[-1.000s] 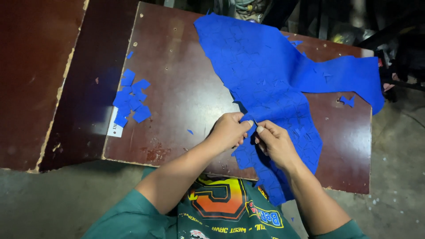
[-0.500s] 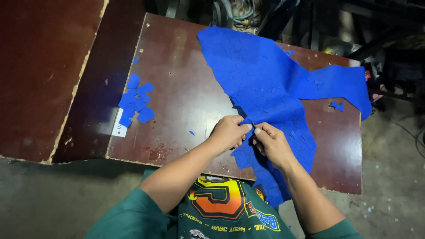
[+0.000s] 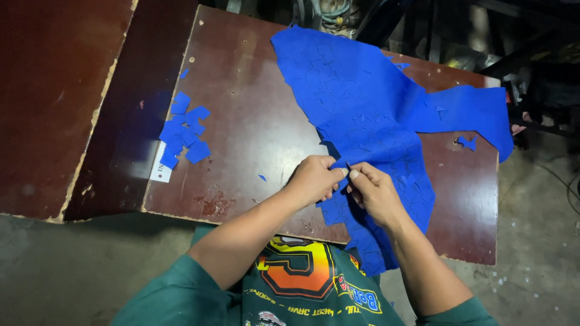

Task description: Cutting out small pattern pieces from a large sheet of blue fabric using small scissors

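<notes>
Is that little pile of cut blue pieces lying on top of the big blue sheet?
No, the pile of small blue pieces lies on the bare brown table, well apart from the big blue sheet that both hands are pinching.

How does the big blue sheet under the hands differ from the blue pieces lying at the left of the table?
The big blue sheet is one large, rumpled spread that hangs over the table's near edge; the small blue pieces are loose cutouts in a little overlapping pile, flat on the table. The left hand and right hand pinch the sheet; nothing touches the pile. The sheet shows cut outlines. Both are the same bright blue.
</notes>
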